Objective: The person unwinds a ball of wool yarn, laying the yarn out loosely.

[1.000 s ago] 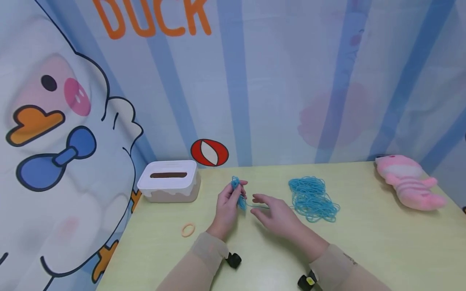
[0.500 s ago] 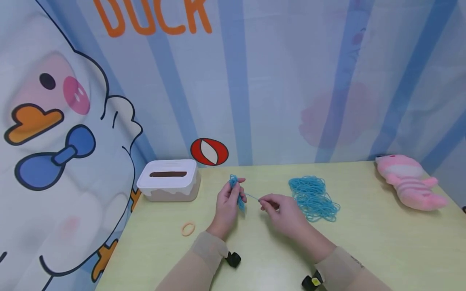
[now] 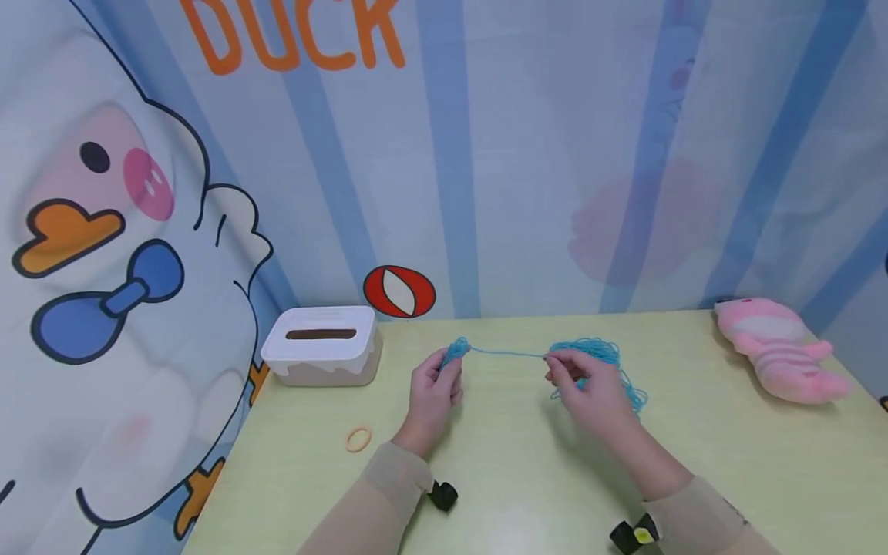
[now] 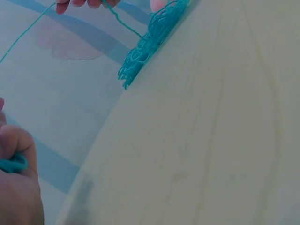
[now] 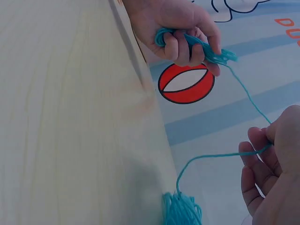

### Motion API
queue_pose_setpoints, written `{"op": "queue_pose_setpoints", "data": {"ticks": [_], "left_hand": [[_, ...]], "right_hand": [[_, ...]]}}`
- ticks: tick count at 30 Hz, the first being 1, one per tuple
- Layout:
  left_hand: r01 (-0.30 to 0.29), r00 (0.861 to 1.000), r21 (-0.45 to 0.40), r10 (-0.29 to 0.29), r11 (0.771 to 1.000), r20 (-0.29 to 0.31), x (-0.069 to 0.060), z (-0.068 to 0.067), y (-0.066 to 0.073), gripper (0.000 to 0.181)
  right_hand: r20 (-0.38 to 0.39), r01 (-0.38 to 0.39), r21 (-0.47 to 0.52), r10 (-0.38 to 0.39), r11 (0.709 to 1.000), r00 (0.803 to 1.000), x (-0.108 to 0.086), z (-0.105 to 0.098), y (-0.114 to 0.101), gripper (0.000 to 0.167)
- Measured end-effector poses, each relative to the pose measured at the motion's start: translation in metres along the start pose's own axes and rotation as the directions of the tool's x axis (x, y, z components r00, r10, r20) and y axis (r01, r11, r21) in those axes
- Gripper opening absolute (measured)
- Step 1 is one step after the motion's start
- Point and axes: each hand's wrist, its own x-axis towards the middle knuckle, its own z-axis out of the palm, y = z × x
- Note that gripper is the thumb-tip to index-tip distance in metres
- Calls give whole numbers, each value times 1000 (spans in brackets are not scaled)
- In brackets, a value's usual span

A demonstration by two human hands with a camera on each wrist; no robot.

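My left hand (image 3: pixel 432 397) grips a small bundle of blue yarn (image 3: pixel 454 351), its fingers curled round the strands. A single yarn strand (image 3: pixel 506 353) runs nearly straight from that bundle to my right hand (image 3: pixel 597 393), which pinches it between thumb and fingertips. In the right wrist view the strand passes on from the right hand down to the loose pile of blue yarn (image 5: pixel 182 210) on the table. From the head view, the right hand partly covers this pile (image 3: pixel 602 351).
A white-lidded tissue box (image 3: pixel 322 347) stands at the table's back left. In front of it lies a small orange ring (image 3: pixel 358 439). At the right sits a pink plush toy (image 3: pixel 780 351). A printed curtain (image 3: pixel 520 169) hangs behind the table (image 3: pixel 499 501).
My right hand has closed on the strand and moved right, drawing it out toward the pile. The bundle in my left hand has tilted, with its top now leaning right.
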Motion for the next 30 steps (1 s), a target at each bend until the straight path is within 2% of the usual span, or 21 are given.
{"op": "queue_pose_setpoints", "data": {"ticks": [6, 10, 15, 20, 25, 30], "left_hand": [[54, 997, 15, -53, 998, -58, -1, 0, 0, 23], [68, 995, 11, -67, 998, -72, 0, 0, 1, 26], [82, 990, 74, -73, 994, -121, 2, 1, 2, 33], [66, 983, 146, -40, 987, -177, 6, -1, 1, 30], [40, 980, 154, -8, 987, -200, 5, -3, -1, 31], [46, 981, 173, -12, 984, -192, 3, -4, -1, 33]], "right_hand": [[-68, -32, -56, 28, 998, 997, -9, -19, 20, 19], [-102, -84, -85, 75, 993, 992, -13, -33, 32, 23], [-128, -133, -132, 117, 982, 985, -15, -50, 43, 28], [-121, -184, -199, 162, 963, 979, -17, -68, 50, 33], [-112, -216, -296, 190, 930, 975, -19, -79, 61, 35], [-32, -246, -375, 253, 894, 967, -20, -81, 70, 38]]}}
